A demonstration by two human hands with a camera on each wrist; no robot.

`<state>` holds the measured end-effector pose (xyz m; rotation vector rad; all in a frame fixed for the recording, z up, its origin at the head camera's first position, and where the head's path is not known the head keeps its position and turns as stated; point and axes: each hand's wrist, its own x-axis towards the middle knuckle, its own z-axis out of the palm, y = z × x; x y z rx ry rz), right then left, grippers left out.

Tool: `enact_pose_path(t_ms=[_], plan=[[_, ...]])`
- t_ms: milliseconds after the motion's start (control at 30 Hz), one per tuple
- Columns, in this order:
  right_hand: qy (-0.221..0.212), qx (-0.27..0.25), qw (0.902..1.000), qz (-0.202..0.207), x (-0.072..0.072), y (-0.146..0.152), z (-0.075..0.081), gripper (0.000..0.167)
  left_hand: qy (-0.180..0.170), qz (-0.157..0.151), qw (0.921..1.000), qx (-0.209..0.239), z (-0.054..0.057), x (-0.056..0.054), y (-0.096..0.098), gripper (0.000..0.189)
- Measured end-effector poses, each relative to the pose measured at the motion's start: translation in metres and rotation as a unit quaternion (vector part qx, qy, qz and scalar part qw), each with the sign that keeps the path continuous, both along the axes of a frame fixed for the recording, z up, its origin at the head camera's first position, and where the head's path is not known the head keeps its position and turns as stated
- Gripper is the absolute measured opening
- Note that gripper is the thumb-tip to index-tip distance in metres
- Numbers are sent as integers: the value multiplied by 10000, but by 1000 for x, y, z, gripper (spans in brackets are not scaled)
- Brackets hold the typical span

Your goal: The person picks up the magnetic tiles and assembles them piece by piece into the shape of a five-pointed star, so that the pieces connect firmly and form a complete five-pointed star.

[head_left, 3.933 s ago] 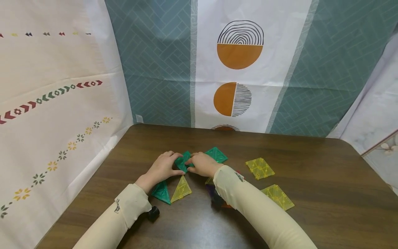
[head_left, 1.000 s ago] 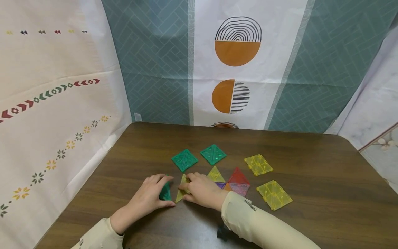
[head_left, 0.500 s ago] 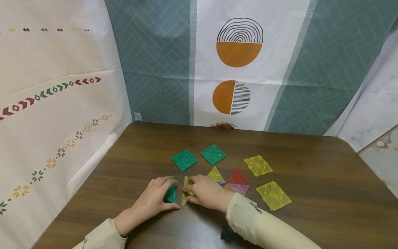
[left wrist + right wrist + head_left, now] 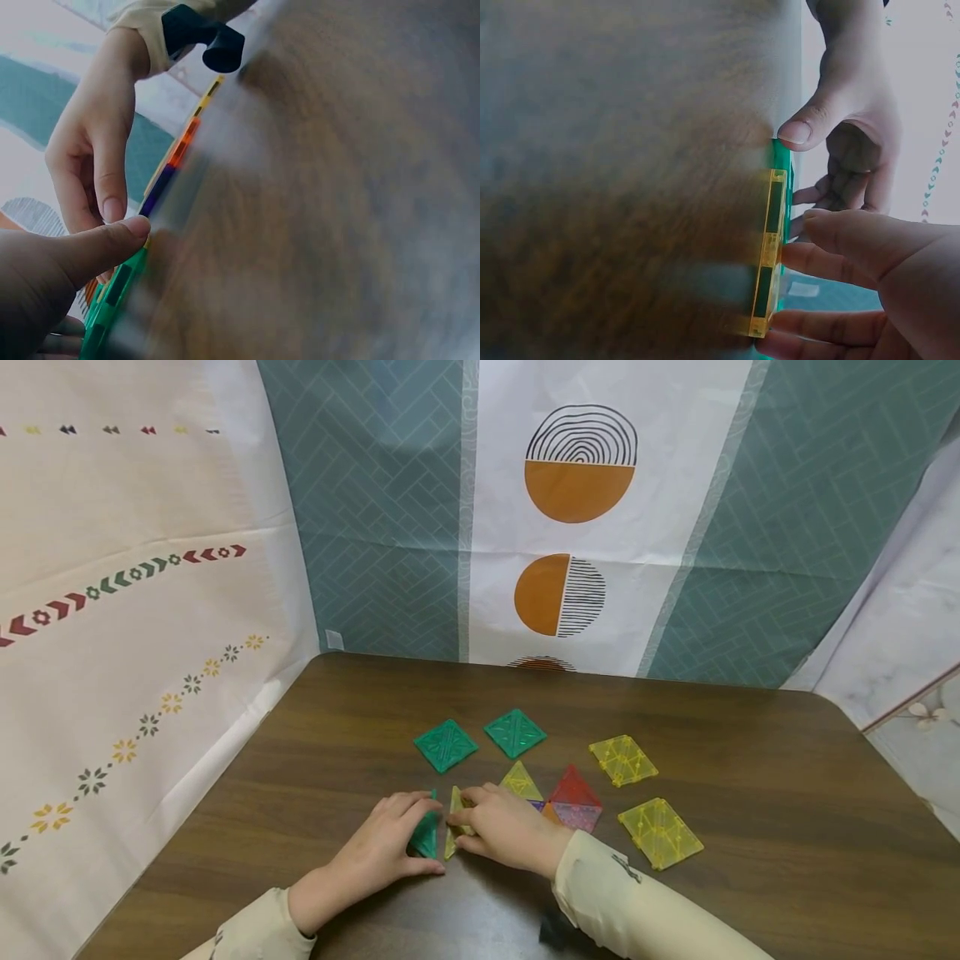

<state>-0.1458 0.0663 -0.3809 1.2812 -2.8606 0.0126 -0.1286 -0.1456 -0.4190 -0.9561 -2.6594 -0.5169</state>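
Two triangular magnetic tiles sit side by side at the front middle of the wooden table. My left hand (image 4: 378, 843) spans the green triangle tile (image 4: 426, 837), thumb at its near corner and fingers at the far end. The narrow yellow triangle tile (image 4: 453, 835) lies just right of it, under the fingers of my right hand (image 4: 512, 828). A slim strip of table shows between the two tiles in the head view. From the right wrist, the yellow tile's slotted edge (image 4: 767, 255) overlaps the green one. The left palm partly hides the green tile.
Behind the hands lie two green squares made of triangles (image 4: 446, 746). Two yellow square tiles (image 4: 660, 833) lie to the right. A multicoloured group with a red triangle (image 4: 574, 787) is partly covered by the right hand. A black wrist mount (image 4: 206, 37) sits on the right sleeve.
Since about a second ago, both hands have slid right with the green and yellow triangles, and the gap between the tiles has narrowed. Earlier, both hands were at the far green square.
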Motion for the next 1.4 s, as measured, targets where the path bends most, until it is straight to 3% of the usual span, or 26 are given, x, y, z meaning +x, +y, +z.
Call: enact_pose_path(t_ms=[300, 1133, 1400], plan=[[54, -113, 9999, 22, 3, 3, -1, 32, -56, -24, 10000, -13, 2, 2, 3, 66], [250, -334, 9991, 80, 3, 6, -3, 28, 305, -301, 9991, 24, -3, -2, 13, 66], [101, -338, 9994, 53, 4, 7, -4, 27, 505, -401, 9967, -487, -1, -3, 13, 69]])
